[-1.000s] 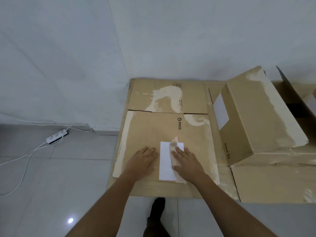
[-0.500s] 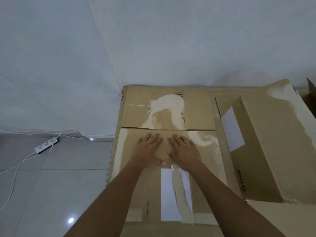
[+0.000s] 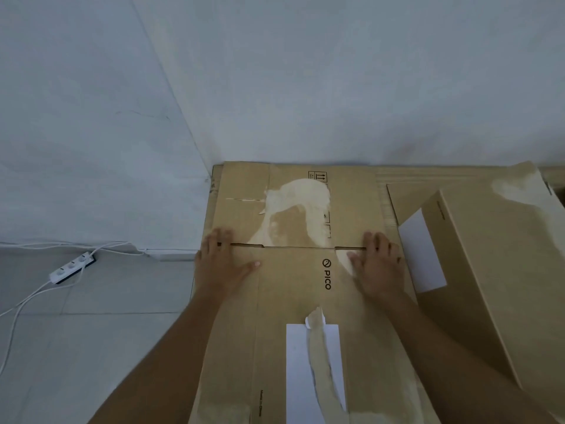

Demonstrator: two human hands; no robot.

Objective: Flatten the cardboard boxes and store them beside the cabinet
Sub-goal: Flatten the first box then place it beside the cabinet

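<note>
Both hands lie flat with no closed grip, fingers spread: the left hand (image 3: 220,264) and the right hand (image 3: 378,264) press on opposite side edges of the flattened box (image 3: 290,289) at its flap fold. It lies against the wall (image 3: 336,87), just beside an unflattened box (image 3: 501,270). A power strip (image 3: 72,267) sits on the floor (image 3: 76,347).

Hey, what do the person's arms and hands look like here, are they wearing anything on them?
Both forearms are bare up to the picture's edge: no sleeves in view. The left hand and right hand wear no gloves, and no rings, watch or bracelets show. The fingernails look short and plain.
</note>
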